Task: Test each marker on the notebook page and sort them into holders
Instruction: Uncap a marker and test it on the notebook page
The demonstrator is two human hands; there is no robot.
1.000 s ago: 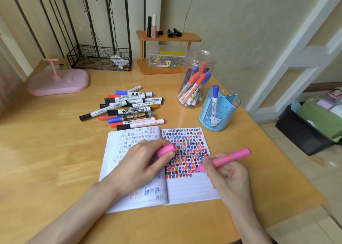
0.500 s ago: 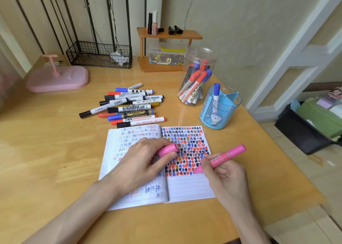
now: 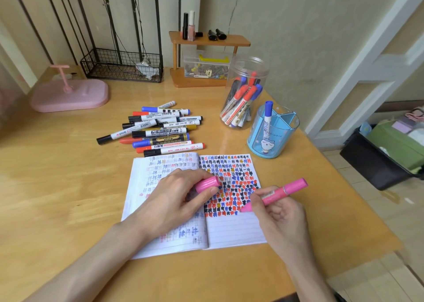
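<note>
An open notebook (image 3: 231, 233) lies in front of me, its right page covered with red, blue and black test marks. My right hand (image 3: 278, 219) grips an uncapped pink marker (image 3: 278, 194), whose tip touches the right page beside the lowest marks. My left hand (image 3: 176, 198) rests on the left page and holds the pink cap (image 3: 207, 184). A pile of several capped markers (image 3: 158, 132) lies behind the notebook. A clear jar (image 3: 244, 95) holds several markers. A blue divided holder (image 3: 273, 133) holds one blue-capped marker.
A wooden shelf (image 3: 206, 60) with small bottles and a clip box stands at the back. A black wire basket (image 3: 121, 66) and a pink stand (image 3: 70, 95) sit back left. The table edge runs along the right, with a black bin (image 3: 376, 161) on the floor beyond.
My right hand has shifted the pink marker a little left and down, bringing its tip onto the page. My left hand keeps the cap in place.
</note>
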